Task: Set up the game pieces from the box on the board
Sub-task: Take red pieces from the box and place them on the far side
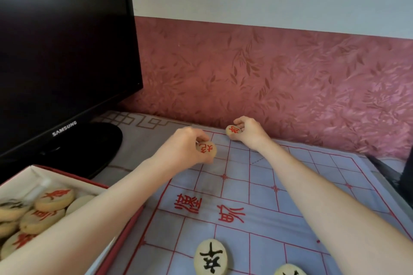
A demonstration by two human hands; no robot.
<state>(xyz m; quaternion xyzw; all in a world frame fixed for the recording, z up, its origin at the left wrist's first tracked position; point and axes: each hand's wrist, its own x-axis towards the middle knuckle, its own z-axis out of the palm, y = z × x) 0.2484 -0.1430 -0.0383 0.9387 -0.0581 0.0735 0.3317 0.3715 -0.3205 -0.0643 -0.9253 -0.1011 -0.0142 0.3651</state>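
Now each hand (185,147) (250,131) grips 1 red pc (206,149) (233,130).

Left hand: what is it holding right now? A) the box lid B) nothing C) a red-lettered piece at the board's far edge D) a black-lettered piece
C: the left hand grips a round red-lettered piece over the far-left part of the board.

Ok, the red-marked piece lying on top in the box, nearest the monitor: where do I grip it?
Probably by the rim, from above. The red-marked piece is a flat disc lying face up on the pile in the box, so fingertips on opposite edges suit it. Come from the open top; the left forearm crosses the box's near side.
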